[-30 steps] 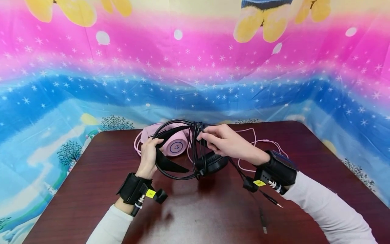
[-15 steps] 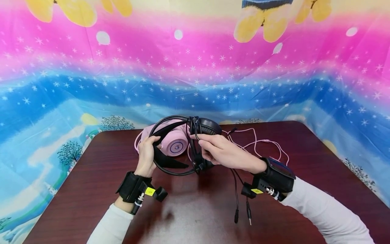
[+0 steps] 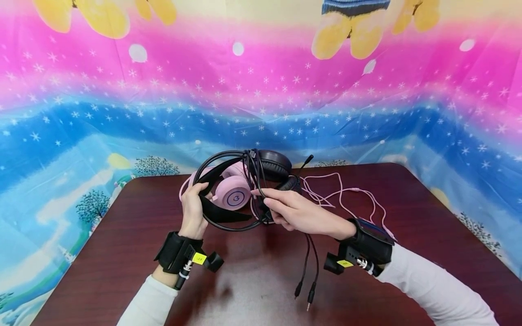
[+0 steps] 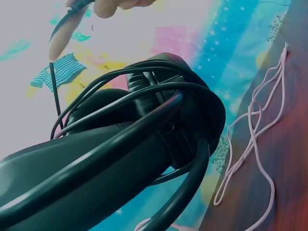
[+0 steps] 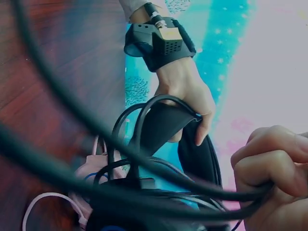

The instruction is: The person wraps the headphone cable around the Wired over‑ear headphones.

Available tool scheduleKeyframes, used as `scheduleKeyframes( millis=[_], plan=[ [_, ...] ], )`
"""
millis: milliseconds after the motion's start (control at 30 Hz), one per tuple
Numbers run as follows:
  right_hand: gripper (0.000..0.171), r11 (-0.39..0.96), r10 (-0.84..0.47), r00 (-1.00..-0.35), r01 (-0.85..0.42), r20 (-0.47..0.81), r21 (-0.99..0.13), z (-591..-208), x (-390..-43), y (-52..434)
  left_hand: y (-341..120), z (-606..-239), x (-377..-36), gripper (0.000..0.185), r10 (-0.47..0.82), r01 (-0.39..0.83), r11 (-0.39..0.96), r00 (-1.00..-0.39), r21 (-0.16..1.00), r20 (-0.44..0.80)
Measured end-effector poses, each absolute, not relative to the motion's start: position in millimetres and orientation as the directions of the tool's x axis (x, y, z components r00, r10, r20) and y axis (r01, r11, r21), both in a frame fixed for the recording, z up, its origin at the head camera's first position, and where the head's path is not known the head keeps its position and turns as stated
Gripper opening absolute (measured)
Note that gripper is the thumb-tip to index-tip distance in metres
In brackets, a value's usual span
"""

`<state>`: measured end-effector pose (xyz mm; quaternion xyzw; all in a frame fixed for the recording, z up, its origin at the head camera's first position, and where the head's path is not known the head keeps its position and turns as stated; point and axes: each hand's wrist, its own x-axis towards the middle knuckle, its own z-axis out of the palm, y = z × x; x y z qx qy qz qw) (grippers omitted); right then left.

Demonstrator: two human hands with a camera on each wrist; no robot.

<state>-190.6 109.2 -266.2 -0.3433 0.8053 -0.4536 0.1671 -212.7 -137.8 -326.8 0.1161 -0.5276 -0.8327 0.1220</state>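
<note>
Above the bench (image 3: 248, 290), towards its far edge, the black headset (image 3: 220, 170) spans left to right: left hand (image 3: 193, 210) grips its headband (image 3: 224, 214); right hand (image 3: 293, 208), nearer the earcups (image 3: 277, 163), pinches its cable (image 5: 192, 185).

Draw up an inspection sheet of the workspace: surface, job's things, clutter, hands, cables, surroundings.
Surface: dark red-brown table, shiny, with blurred reflections.
Job's things: black headset, held by its headband; whether it touches the table, I cannot tell.
Clutter: pink headset on the table, partly hidden by the black one.
Hands: left hand grips the black headband; right hand pinches the black cable.
Cables: black one looped across the headset, two plugs hanging below the right hand; pink cable loose on the table's right side.
Surroundings: printed pink-and-blue cloth behind and at both sides.
</note>
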Motion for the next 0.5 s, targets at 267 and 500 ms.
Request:
scheduleKeyframes(
  millis=[267, 500],
  plan=[
    [0.038, 0.318, -0.701, -0.712, -0.364, 0.042, -0.875, -269.4, -182.8, 112.3, -138.1, -330.3, -212.5, 0.023, -0.318, 0.115, -0.478, -0.947, 0.871, -0.049],
    [0.021, 0.282, -0.701, -0.711, -0.359, 0.065, -0.89, -276.0, -175.8, 116.7, -139.9, -330.3, -212.0, 0.021, -0.244, 0.085, -0.549, -0.968, 0.831, -0.063]
  ],
)
